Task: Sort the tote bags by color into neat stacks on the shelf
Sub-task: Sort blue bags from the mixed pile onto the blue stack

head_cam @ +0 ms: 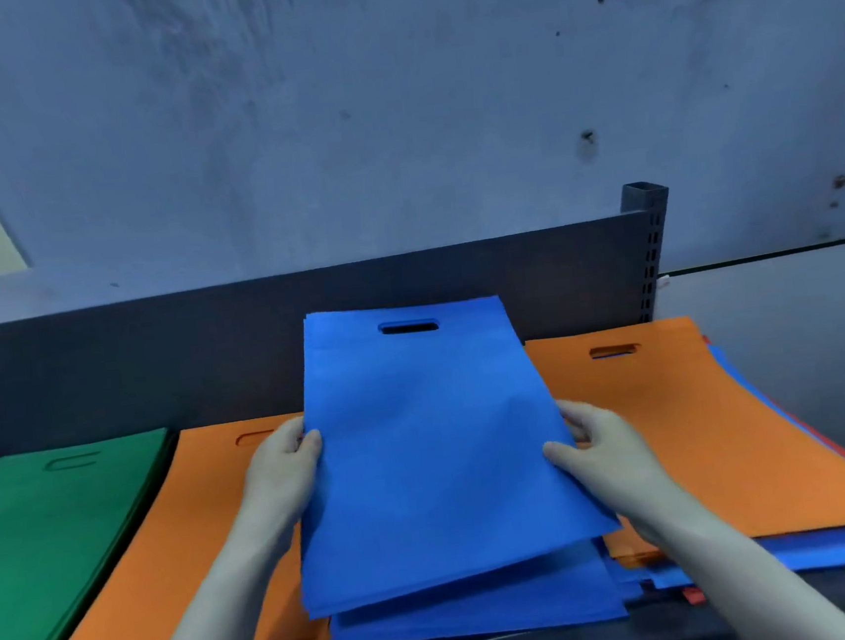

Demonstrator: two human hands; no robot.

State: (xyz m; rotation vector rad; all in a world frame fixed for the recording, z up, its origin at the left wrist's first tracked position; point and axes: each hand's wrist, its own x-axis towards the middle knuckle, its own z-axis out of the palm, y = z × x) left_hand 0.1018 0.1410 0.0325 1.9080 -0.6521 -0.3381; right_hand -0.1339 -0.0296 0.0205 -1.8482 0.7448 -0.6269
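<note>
A weathered blue-grey wall [389, 106] fills the upper half of the frame. Below it a dark grey metal shelf [105, 366] runs across the middle, its back panel ending in a slotted upright post [649, 246] at centre right.

On the shelf, at lower left, lies a stack of flat green fabric tote bags [45, 552]. Just beside it, to its right, is a stack of orange fabric tote bags [174, 550]. At the right of the frame sits a mixed pile [793, 549] topped by an orange tote bag with a cut-out handle [678, 424]; blue and red edges show beneath it.

In the centre, a flat bright blue fabric tote bag with a slot handle [433, 447] is held tilted, its near edge lifted above a stack of blue tote bags [479, 613] lying under it at lower centre.

The left hand [282, 467] is closed on the blue bag's left edge, thumb on top, fingers hidden beneath. The right hand [598, 447] pinches the right edge, thumb pressed on the top face, fingers curled behind the edge.
</note>
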